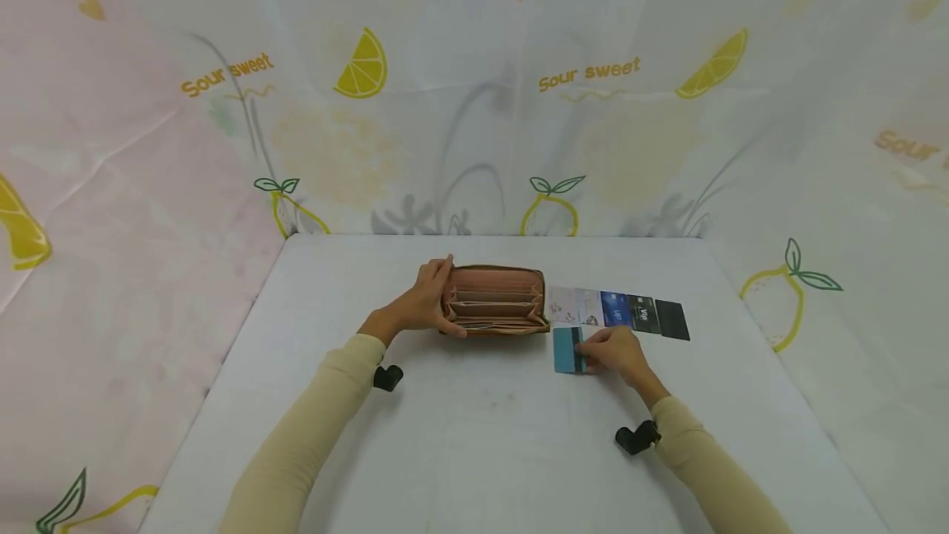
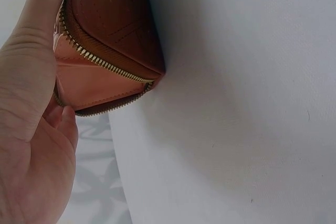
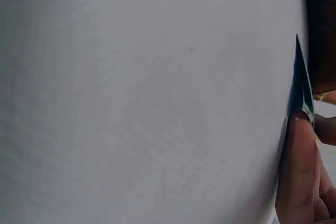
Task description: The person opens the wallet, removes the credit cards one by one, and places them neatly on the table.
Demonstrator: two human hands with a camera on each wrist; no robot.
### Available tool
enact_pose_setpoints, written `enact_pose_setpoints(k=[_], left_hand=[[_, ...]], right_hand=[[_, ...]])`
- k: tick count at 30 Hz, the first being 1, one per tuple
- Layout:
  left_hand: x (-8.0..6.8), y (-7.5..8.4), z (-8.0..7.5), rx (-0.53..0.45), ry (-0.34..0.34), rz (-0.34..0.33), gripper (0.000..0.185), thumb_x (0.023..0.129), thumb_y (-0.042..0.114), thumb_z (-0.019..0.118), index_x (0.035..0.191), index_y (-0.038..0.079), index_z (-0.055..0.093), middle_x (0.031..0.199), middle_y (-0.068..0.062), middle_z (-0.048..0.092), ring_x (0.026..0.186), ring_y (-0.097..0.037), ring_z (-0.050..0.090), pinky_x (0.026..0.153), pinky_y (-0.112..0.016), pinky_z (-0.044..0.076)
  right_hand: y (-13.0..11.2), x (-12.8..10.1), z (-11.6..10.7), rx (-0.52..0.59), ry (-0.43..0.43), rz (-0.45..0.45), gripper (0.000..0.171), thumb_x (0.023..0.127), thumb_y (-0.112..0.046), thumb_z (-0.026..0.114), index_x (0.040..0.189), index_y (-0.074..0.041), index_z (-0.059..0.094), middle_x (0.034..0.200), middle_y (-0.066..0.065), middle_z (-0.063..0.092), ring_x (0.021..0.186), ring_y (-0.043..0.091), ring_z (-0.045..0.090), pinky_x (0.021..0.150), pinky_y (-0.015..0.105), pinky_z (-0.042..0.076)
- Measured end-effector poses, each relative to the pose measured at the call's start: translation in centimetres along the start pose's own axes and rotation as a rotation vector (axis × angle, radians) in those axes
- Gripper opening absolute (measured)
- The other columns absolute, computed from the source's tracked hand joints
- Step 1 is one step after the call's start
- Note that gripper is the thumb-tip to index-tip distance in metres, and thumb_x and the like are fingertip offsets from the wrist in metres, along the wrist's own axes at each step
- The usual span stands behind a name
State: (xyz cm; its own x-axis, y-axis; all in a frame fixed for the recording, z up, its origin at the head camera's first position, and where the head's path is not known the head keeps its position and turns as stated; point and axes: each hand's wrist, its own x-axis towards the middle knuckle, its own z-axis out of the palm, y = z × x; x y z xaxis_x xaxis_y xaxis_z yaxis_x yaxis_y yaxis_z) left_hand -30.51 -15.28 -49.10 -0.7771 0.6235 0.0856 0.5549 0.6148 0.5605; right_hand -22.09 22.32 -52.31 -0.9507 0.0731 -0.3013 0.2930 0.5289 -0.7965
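Under right fingertips, teal card

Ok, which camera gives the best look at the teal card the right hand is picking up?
The head view. It shows the teal card face-on, with its dark stripe, held by the right hand just below the row of cards. The right wrist view shows only its thin edge at a fingertip. The left wrist view misses it.

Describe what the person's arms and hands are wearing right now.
Both arms are in long cream sleeves: the left sleeve and the right sleeve each end at the wrist. A small black device sits under each wrist, the left mount and the right mount. The left hand and right hand are bare, with no gloves, and no rings or watch show.
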Motion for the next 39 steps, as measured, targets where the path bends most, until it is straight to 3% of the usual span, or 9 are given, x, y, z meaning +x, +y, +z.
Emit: enact_pose_setpoints(k=[10, 19, 24, 31, 36, 39], left_hand=[[-0.2, -0.2, 0.1, -0.009, 0.022, 0.024, 0.141, 0.063, 0.058, 0.086, 0.155, 0.001, -0.006, 0.149, -0.019, 0.016, 0.125, -0.032, 0.022, 0.104, -0.049, 0.033], [-0.3, 0.0, 0.1, -0.018, 0.002, -0.005, 0.142, 0.063, 0.058, 0.085, 0.155, 0.004, -0.008, 0.151, -0.017, 0.013, 0.128, -0.031, 0.020, 0.105, -0.048, 0.033], [-0.4, 0.0, -0.1, -0.012, -0.003, -0.017, 0.142, 0.063, 0.059, 0.085, 0.155, 0.004, -0.008, 0.151, -0.018, 0.013, 0.128, -0.030, 0.020, 0.105, -0.048, 0.033], [-0.4, 0.1, -0.1, 0.003, -0.002, -0.020, 0.142, 0.063, 0.056, 0.087, 0.155, 0.002, -0.007, 0.151, -0.018, 0.014, 0.127, -0.031, 0.021, 0.106, -0.048, 0.032], [-0.3, 0.1, 0.0, -0.005, 0.010, -0.006, 0.142, 0.062, 0.056, 0.087, 0.155, 0.002, -0.006, 0.150, -0.016, 0.015, 0.125, -0.031, 0.022, 0.105, -0.048, 0.033], [-0.2, 0.0, 0.2, -0.002, 0.010, -0.002, 0.142, 0.062, 0.058, 0.086, 0.155, 0.002, -0.006, 0.151, -0.017, 0.014, 0.125, -0.030, 0.022, 0.105, -0.048, 0.033]], right_hand=[[-1.0, 0.1, 0.4, -0.167, -0.058, -0.018, 0.016, 0.082, -0.015, 0.079, 0.080, 0.000, 0.072, 0.059, 0.005, 0.066, 0.051, 0.014, 0.064, 0.052, 0.024, 0.049], [-1.6, -0.4, 0.5, -0.380, -0.027, -0.040, 0.038, 0.076, -0.036, 0.084, 0.061, -0.006, 0.066, 0.049, 0.002, 0.060, 0.047, 0.014, 0.059, 0.048, 0.025, 0.041], [-3.3, -0.2, 0.6, -0.409, 0.048, -0.217, 0.027, 0.084, -0.026, 0.078, 0.068, -0.006, 0.069, 0.052, 0.000, 0.060, 0.048, 0.013, 0.056, 0.046, 0.025, 0.041], [-9.5, -0.4, 2.2, -0.384, 0.220, -0.612, 0.016, 0.089, -0.016, 0.071, 0.079, -0.005, 0.071, 0.066, 0.002, 0.065, 0.055, 0.012, 0.056, 0.049, 0.029, 0.046], [-12.5, -0.5, 5.1, -0.432, 0.135, -0.850, 0.005, 0.087, -0.010, 0.073, 0.088, -0.005, 0.074, 0.076, 0.001, 0.068, 0.064, 0.011, 0.059, 0.058, 0.028, 0.050], [-13.3, -0.2, 6.9, -0.490, 0.058, -0.900, 0.004, 0.086, -0.009, 0.074, 0.090, -0.007, 0.075, 0.081, 0.000, 0.069, 0.070, 0.010, 0.060, 0.064, 0.028, 0.051]])
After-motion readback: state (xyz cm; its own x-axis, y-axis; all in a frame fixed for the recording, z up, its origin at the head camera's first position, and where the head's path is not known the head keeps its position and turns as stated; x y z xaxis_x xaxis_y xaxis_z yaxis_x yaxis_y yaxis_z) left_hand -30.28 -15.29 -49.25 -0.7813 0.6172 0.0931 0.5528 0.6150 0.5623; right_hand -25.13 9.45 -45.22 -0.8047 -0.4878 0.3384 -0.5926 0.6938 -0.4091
